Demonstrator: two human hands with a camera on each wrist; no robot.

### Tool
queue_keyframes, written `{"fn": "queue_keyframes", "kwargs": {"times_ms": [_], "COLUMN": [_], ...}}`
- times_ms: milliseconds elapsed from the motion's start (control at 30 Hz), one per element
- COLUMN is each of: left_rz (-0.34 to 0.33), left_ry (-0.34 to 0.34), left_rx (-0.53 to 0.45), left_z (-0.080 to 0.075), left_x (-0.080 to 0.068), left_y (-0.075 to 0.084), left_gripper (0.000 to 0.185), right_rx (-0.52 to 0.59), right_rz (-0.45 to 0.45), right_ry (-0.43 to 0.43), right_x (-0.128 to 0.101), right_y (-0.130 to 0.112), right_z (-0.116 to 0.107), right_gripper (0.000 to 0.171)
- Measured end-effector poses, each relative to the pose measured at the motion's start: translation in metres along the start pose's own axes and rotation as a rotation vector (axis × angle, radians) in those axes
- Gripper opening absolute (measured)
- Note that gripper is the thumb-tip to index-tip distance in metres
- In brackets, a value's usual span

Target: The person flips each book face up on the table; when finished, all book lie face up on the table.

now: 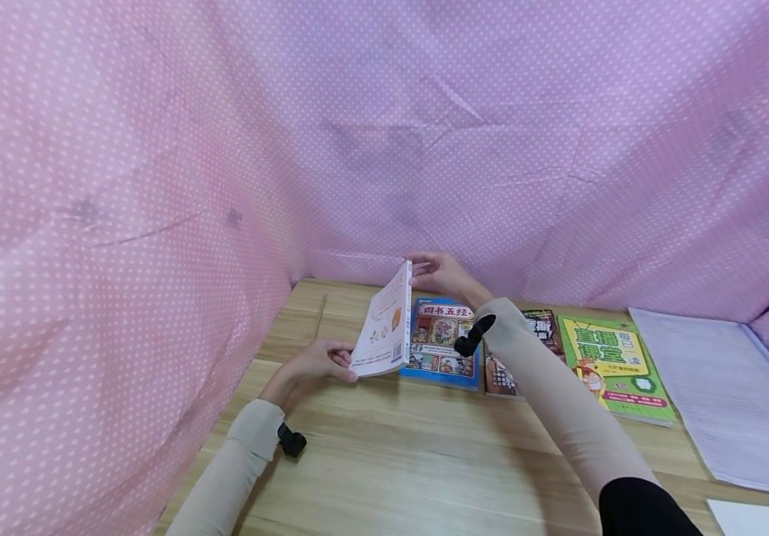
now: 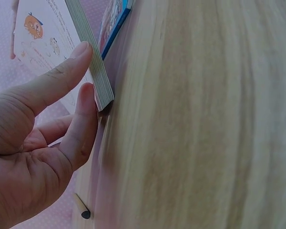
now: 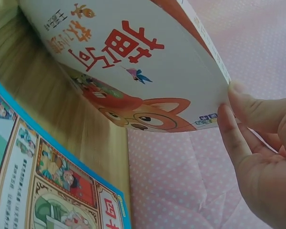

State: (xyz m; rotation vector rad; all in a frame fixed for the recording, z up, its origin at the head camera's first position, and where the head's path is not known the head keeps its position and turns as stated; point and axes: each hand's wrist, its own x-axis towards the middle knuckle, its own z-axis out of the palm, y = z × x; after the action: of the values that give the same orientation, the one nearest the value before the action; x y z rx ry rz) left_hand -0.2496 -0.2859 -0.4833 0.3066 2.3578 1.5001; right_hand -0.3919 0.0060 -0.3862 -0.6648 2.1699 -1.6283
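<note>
1. Left hand (image 1: 310, 365): thumb and fingers pinching the near lower corner of a white paperback book (image 1: 384, 324).
2. Right hand (image 1: 439, 273): fingertips gripping the far top corner of the same book.
3. Book: tilted up on its edge over the wooden table (image 1: 411, 454), just left of a blue-edged comic book (image 1: 441, 344) lying flat.
4. Further right: a dark-covered book (image 1: 545, 327), a green workbook (image 1: 615, 365), then white sheets (image 1: 726, 394).
5. Behind and around: pink dotted fabric (image 1: 156, 149).

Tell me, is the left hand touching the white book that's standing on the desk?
Touching. The left wrist view shows the left hand with its thumb and a fingertip pressed against the lower corner of the white book; the head view agrees.
</note>
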Motion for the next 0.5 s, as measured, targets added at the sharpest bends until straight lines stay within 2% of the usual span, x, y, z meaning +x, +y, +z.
{"fn": "queue_keyframes", "kwargs": {"times_ms": [333, 500], "left_rz": [-0.011, -0.005], "left_ry": [0.008, -0.035], "left_rx": [-0.037, -0.049], "left_z": [0.0011, 0.0044], "left_x": [0.0004, 0.0011], "left_y": [-0.0009, 0.0013], "left_gripper": [0.066, 0.063], "right_rx": [0.005, 0.008], "right_rz": [0.0, -0.009], "right_ry": [0.0, -0.001], "right_x": [0.0007, 0.0016], "right_y": [-0.0062, -0.0056], "right_z": [0.0025, 0.0027], "right_gripper": [0.064, 0.061]}}
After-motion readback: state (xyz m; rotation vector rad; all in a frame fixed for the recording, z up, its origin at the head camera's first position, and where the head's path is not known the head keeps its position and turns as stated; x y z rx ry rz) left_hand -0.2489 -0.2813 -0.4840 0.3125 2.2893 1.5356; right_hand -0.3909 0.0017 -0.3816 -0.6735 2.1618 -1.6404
